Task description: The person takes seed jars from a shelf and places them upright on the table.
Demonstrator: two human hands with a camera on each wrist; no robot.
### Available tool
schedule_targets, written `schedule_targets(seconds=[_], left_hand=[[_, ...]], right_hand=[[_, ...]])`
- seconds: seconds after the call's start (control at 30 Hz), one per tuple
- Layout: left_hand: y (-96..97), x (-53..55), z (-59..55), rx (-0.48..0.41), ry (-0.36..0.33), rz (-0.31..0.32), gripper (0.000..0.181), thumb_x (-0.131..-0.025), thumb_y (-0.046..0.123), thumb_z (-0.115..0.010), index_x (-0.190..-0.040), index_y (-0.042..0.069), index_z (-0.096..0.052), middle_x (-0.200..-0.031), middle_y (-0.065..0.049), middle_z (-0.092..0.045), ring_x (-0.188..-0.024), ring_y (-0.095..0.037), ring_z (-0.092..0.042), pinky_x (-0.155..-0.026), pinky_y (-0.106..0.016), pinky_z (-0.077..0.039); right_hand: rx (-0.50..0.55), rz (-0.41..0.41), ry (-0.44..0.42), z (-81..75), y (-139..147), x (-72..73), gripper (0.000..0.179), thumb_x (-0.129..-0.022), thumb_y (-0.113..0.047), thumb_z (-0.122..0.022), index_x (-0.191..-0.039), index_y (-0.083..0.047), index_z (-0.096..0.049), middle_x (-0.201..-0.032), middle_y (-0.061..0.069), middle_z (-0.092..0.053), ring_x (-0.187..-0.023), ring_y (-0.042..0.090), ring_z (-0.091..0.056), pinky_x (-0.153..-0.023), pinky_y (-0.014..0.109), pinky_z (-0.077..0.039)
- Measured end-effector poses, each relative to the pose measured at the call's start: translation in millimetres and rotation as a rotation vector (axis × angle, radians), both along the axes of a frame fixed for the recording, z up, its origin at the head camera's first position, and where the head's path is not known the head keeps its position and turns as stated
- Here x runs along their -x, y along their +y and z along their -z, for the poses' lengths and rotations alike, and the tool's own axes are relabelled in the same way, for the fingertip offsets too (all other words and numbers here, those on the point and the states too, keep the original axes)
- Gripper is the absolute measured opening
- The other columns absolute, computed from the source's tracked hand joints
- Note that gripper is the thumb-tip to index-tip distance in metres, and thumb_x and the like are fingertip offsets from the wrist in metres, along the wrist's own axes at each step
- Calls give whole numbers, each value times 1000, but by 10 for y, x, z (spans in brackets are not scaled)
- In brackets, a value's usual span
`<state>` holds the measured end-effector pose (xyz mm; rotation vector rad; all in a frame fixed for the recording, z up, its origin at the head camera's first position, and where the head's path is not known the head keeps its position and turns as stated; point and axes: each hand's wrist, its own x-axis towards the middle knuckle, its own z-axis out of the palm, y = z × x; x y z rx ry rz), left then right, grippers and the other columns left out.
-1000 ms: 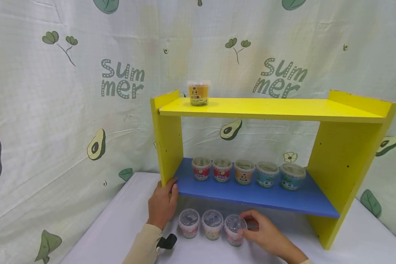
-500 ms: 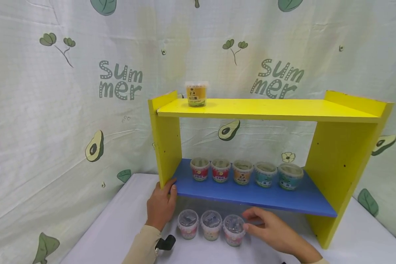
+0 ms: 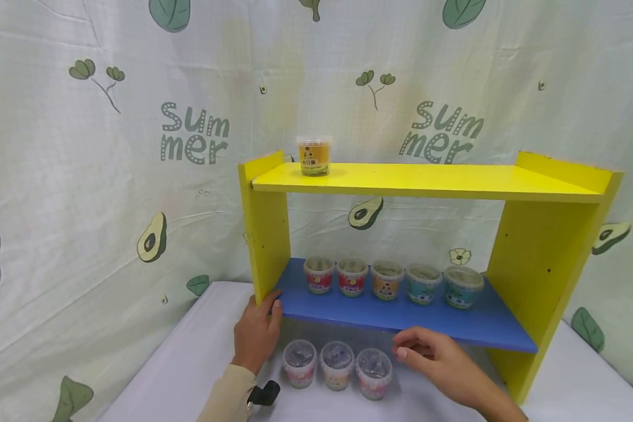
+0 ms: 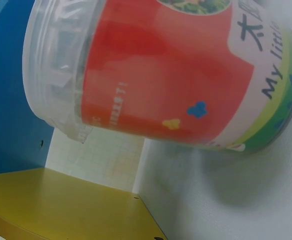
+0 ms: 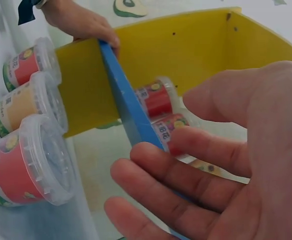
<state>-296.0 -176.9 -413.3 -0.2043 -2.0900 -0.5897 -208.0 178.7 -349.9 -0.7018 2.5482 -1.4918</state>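
Observation:
In the head view my left hand (image 3: 255, 334) grips the lower left corner of the shelf unit, where the yellow side panel (image 3: 268, 246) meets the blue shelf (image 3: 348, 308). My right hand (image 3: 443, 363) hovers below that shelf's front edge, fingers loosely bent, holding nothing. Left of it on the white table stand three lidded plastic cups: a red-labelled cup (image 3: 299, 373), an orange-labelled cup (image 3: 337, 378) and another red-labelled cup (image 3: 373, 384), nearest this hand but apart from it. A red-labelled cup (image 4: 166, 75) fills much of the left wrist view.
Several cups line the blue shelf: two red-labelled cups (image 3: 319, 282), an orange-labelled cup (image 3: 386, 287) and two teal-labelled cups (image 3: 461, 295). One yellow-labelled cup (image 3: 314, 159) sits on the yellow top shelf (image 3: 427, 179). A printed curtain (image 3: 111, 187) hangs behind.
My right hand has let go of the rightmost red-labelled cup on the table and drawn away to the right. The left hand keeps its place on the shelf unit.

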Motion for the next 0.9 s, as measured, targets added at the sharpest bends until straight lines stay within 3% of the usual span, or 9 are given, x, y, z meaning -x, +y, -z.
schedule_targets(seconds=[0.23,0.43,0.7,0.9], left_hand=[[4,10,-9,7,1,4,32,-95,36,-46,-118,23,-63,-102,-12,-58,-83,-27,-60,-60,-46,-49],[11,29,8,2,30,-1,30,-93,34,-49,-116,23,-64,-101,-13,-58,-81,-28,-60,-58,-48,-48],[36,36,35,-2,39,15,30,-93,34,-49,-117,23,-64,-99,-12,-58,-80,-28,-60,-56,-48,-48],[-4,36,31,2,56,5,29,-93,33,-49,-116,23,-65,-97,-13,-58,-77,-29,-60,-55,-47,-47]], right_hand=[[136,-31,-11,36,-19,0,30,-95,-23,-52,-113,1,-56,-104,14,-63,-91,21,-64,-72,35,-51],[204,-34,-21,-55,-70,22,31,-95,-20,-52,-113,4,-54,-101,16,-63,-90,25,-64,-71,39,-51],[224,-19,173,-454,-42,29,29,-94,-18,-53,-112,4,-55,-102,22,-62,-90,28,-63,-71,38,-52],[197,5,353,-890,-8,-11,20,-95,-13,-52,-110,-1,-57,-98,11,-65,-88,26,-65,-71,36,-52]])
